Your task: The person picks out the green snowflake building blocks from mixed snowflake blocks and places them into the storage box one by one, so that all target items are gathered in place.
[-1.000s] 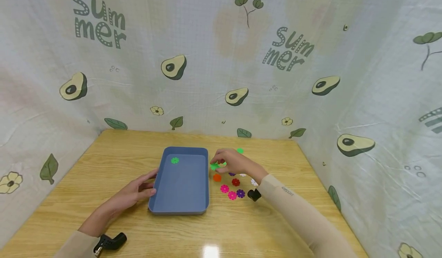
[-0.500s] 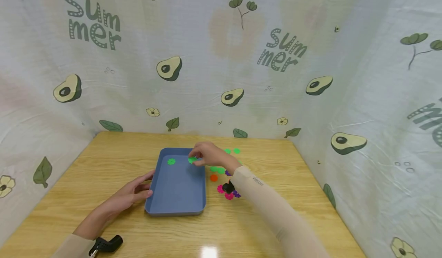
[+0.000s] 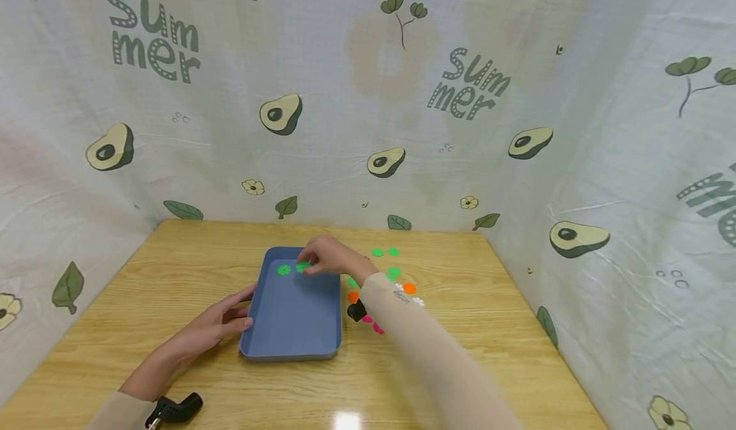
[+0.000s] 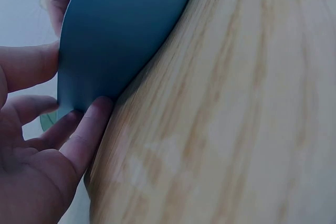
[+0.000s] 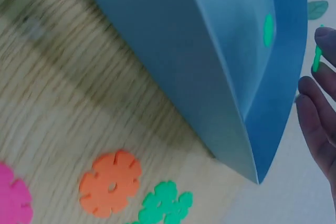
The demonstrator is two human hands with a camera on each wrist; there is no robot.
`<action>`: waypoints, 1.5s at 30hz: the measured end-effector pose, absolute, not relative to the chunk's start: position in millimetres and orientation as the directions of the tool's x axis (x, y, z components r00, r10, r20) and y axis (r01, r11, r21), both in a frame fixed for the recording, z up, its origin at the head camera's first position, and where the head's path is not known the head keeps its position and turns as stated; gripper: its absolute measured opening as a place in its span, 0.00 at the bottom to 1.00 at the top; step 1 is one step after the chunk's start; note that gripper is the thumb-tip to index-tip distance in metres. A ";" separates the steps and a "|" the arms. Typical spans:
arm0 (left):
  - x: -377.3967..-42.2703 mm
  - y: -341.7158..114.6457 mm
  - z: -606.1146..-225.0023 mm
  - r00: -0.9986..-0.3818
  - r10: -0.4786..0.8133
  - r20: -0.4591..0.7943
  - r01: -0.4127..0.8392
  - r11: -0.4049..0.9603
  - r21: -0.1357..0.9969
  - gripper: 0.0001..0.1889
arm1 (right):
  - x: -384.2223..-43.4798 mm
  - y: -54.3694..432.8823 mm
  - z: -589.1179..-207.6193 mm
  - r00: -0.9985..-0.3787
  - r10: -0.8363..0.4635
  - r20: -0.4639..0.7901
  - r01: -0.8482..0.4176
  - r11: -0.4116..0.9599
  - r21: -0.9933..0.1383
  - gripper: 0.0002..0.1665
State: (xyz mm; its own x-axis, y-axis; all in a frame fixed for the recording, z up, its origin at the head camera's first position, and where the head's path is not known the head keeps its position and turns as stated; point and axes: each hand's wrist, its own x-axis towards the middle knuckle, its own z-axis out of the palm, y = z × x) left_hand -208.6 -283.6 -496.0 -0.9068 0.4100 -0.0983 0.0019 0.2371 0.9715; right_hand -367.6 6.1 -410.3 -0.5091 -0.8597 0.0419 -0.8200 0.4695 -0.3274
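A shallow blue tray (image 3: pixel 296 328) lies on the wooden table, one green flower-shaped disc (image 3: pixel 284 269) flat inside near its far end. Just right of that disc, over the tray floor, my right hand (image 3: pixel 329 255) pinches a second green flower-shaped disc (image 5: pixel 317 59) between thumb and fingertips, seen edge-on in the right wrist view. My left hand (image 3: pixel 214 326) rests against the tray's left side. In the left wrist view its extended fingers (image 4: pixel 90 129) touch the outer wall and the thumb meets the rim.
Right of the tray are several loose discs: green (image 3: pixel 393 252), orange (image 3: pixel 409 288), white (image 3: pixel 418 302) and pink (image 3: pixel 377 328). My right forearm partly covers them. A printed curtain (image 3: pixel 322 161) hangs behind the wooden table (image 3: pixel 460 353).
My right hand has moved left from the loose discs to above the tray, carrying a green disc. My left hand stays at the tray's left side. The head view has shifted slightly.
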 end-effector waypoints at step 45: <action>-207.8 -284.9 -493.0 -0.897 0.441 -0.045 0.058 0.217 0.975 0.42 | -364.0 -45.4 -448.4 -0.598 -0.797 -0.082 -0.720 0.579 -0.383 0.16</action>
State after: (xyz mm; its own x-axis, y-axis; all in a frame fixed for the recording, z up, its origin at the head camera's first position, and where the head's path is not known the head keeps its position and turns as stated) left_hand -207.8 -284.9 -493.0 -0.8965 0.4408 -0.0447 0.0580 0.2167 0.9745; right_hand -364.0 -45.4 -448.4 -0.5980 -0.7973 -0.0817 -0.7197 0.5790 -0.3830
